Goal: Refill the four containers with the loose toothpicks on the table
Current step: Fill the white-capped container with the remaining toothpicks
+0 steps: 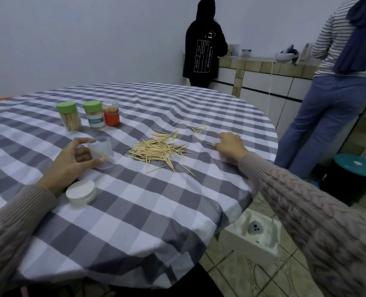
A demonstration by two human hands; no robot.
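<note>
The step in hand was the filling of the fourth container. The left hand (70, 161) gripped a clear, open-topped plastic container (101, 152), fingers and thumb curled round its wall, holding it on the round counter with the grey-and-white checked cloth (135, 211) toward the left near edge; at least one toothpick lay inside it. Its white round screw lid (81, 192) rested on the counter just beside the left wrist, nearer the front edge. The right hand (228, 144) rested on the cloth near the right edge, fingers curled down onto a single stray toothpick (209, 144); whether it had actually pinched that toothpick could not be told. The main heap of loose wooden toothpicks (158, 150) lay at the counter's middle, between the two hands, with a smaller scatter (199, 127) beyond it. Two green-lidded jars (69, 116) (94, 115) and an orange-labelled clear jar (111, 113) stood closed toward the far left, apparently filled. The next move would call for gathering toothpicks, aligning them lengthwise and feeding them into the open mouth.
</note>
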